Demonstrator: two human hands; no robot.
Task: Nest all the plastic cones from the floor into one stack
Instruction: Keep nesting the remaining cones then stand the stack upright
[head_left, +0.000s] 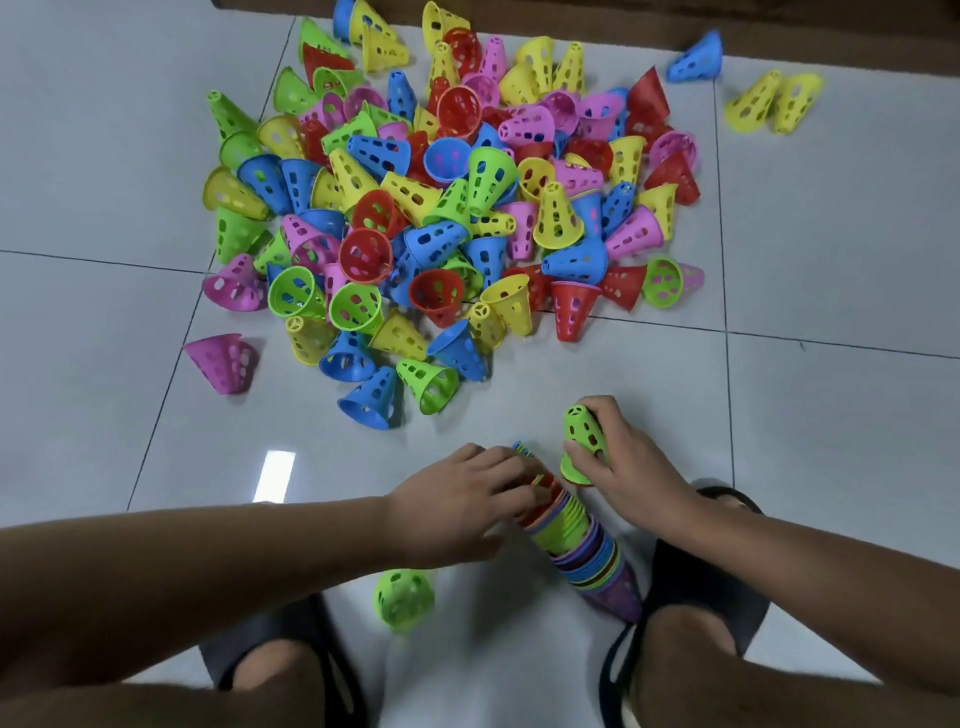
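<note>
The right hand (621, 460) curls its fingers (597, 408) round a green cone (581, 434); the left hand (457, 499) grips the nested cone stack (587, 545).

One head-worn wide-angle camera looks forward and steeply down, close over the floor (779, 415), cone pile (441, 197) at twelve o'clock.

The floor (831, 234) is laid with large, glossy pale grey tiles, divided by thin dark grout lines (779, 340). A bright rectangular reflection (274, 475) of light shows on one tile. A dark brown wooden strip (675, 21) runs along the far edge.
</note>
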